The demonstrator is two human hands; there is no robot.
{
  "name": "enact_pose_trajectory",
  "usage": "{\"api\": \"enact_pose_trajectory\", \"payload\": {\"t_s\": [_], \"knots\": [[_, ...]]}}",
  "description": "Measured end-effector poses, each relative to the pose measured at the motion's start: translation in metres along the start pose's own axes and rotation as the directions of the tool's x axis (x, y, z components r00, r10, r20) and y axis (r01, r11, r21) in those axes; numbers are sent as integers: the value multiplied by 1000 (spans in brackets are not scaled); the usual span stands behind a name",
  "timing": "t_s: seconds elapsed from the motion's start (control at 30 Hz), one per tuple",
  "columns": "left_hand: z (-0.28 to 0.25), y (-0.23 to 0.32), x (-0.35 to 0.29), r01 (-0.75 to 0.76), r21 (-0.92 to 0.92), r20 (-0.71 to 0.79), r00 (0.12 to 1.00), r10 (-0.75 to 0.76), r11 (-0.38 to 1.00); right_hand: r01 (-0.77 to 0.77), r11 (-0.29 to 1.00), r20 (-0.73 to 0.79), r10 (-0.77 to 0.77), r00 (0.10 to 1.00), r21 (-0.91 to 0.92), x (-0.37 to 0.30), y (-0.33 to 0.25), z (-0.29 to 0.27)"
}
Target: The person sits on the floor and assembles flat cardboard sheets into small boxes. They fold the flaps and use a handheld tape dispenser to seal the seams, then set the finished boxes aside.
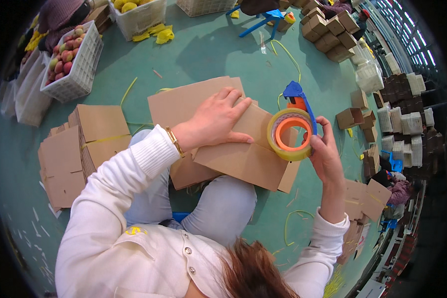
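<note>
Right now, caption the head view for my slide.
Left hand spread on cardboard, right hand gripping a tape dispenser; farther off, apples in a white crate.

I sit in what looks like a fruit-packing hall: a white crate (84, 69) of red apples (65, 55) at the upper left, yellow fruit (129, 6) at the top, stacked brown cartons (330, 31) at the upper right, green floor (198, 49), tape dispenser (293, 120) in my right fingers (318, 142).
</note>
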State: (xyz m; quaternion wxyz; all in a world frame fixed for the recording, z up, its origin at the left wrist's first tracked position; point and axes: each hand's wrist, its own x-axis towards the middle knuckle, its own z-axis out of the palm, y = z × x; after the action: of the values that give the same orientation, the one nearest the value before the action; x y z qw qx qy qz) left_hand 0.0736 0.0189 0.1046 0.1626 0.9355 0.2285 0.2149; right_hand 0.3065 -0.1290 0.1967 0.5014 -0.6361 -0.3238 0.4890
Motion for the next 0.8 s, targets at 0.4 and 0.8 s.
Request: {"api": "enact_pose_trajectory", "payload": {"t_s": [0.4, 0.8], "knots": [[6, -10, 1, -62, -97, -43, 997, 58, 993, 673, 553, 230, -663, 712, -491, -6, 17, 35], [13, -39, 8, -5, -649, -155, 980, -126, 761, 836, 127, 471, -776, 419, -533, 14, 56, 15]]}}
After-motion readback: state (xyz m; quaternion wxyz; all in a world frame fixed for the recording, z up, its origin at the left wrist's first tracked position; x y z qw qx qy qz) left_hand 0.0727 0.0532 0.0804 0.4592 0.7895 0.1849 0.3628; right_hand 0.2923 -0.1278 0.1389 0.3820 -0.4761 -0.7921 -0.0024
